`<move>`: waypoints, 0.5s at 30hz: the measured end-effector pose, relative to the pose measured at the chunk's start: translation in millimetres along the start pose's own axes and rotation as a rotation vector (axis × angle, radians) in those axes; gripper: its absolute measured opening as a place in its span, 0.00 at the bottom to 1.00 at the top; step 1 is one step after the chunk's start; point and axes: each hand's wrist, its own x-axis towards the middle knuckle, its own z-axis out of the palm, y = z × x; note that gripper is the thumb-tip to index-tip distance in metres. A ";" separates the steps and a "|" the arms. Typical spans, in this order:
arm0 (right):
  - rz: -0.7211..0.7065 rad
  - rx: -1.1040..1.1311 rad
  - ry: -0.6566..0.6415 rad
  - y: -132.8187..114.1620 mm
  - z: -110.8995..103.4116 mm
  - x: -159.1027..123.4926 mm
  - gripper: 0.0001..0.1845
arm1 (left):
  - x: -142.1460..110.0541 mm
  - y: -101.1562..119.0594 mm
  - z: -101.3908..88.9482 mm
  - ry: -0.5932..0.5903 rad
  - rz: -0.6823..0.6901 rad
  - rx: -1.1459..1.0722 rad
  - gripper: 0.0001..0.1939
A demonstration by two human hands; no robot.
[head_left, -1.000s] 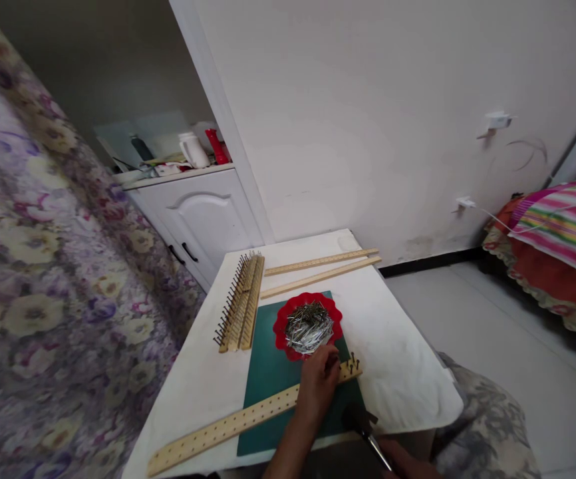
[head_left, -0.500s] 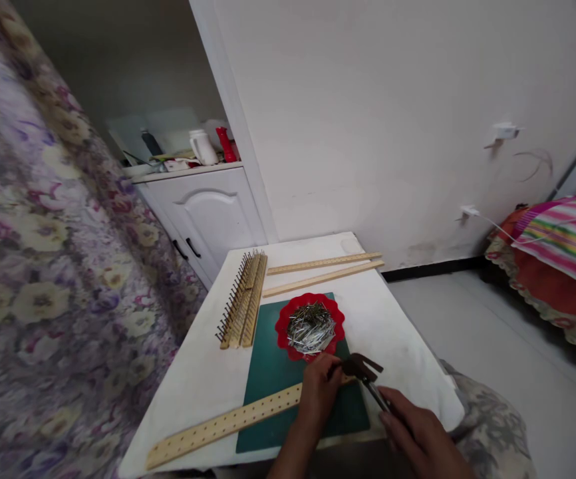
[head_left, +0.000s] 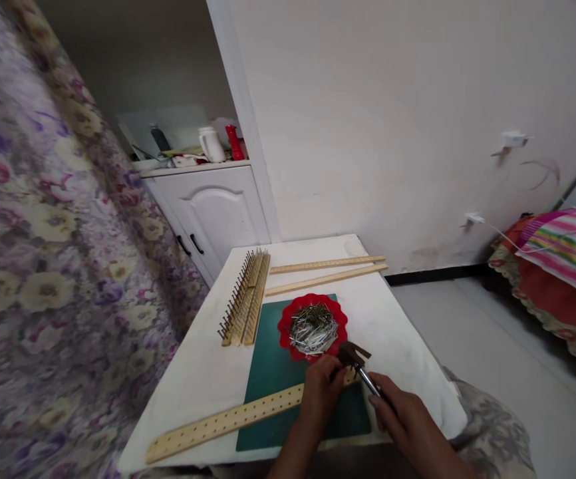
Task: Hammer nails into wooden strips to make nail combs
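My right hand (head_left: 405, 416) is wrapped round the handle of a claw hammer (head_left: 354, 356), whose dark head is close to the fingertips of the other hand. My left hand (head_left: 320, 389) rests over a pale wooden strip (head_left: 238, 418) with rows of holes, its thumb and fingers pinched together near the strip's right end. What the pinch holds is hidden. Under the strip lies a green mat (head_left: 273, 362). Just beyond my left hand, a red scalloped bowl (head_left: 284, 326) holds many loose nails (head_left: 312, 329).
Wooden strips with nails standing in them (head_left: 245, 299) lie at the table's left. Two more wooden strips (head_left: 328, 279) lie towards the back of the white-covered table (head_left: 392, 332). A flowered curtain (head_left: 68, 266) hangs left, and a white cabinet (head_left: 213, 206) stands behind.
The hammer head has come down and left, closer to my left fingertips, with my right hand moving along. My left hand stays at the strip. The view has shifted slightly.
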 end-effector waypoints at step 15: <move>0.112 0.086 0.004 11.9 8.7 -35.4 0.20 | -5.0 11.0 -14.6 -0.039 -0.016 -0.014 0.07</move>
